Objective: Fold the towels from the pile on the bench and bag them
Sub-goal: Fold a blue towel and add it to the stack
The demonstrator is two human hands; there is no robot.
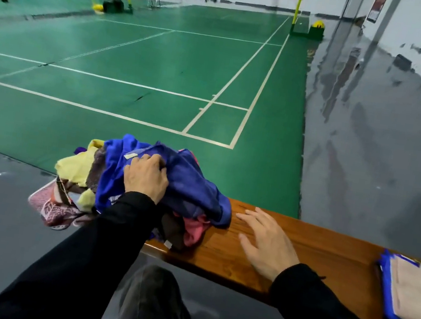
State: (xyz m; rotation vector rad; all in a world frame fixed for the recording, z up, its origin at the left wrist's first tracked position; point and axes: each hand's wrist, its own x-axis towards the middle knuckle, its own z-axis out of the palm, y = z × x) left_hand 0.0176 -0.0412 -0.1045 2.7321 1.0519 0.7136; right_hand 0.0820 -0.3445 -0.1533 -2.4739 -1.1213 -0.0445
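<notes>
**Courtside bench, one towel in hand**

Green court floor with white lines stretches ahead of us, and grey floor runs down the right side to the wall. Across the bottom sits the wooden bench (327, 248), and on its left end lies the pile of towels (86, 181): yellow, brown, pink, patterned and blue, all crumpled together and hanging partly over the end.

Our left hand (145, 177) rests on top of the pile, its fingers curled into the blue towel (194, 187), gripping a bunch of cloth near a small white label. Our right hand (268, 243) lies flat on the bare wood just beside the pile, fingers straight and spread, holding nothing.

We judge the towels to be soft, light and limp. They will sag and drag their neighbours along if pulled from the middle, so a corner or hem is the better place to take hold, with the second hand finding the next corner to spread the cloth flat.

At the far right, a folded stack (413, 296), beige on blue, is cut off by the frame edge, so we cannot count it. We see no bag for certain. How many towels the pile holds, and where the blue one's edges run, is hidden in the folds.
</notes>
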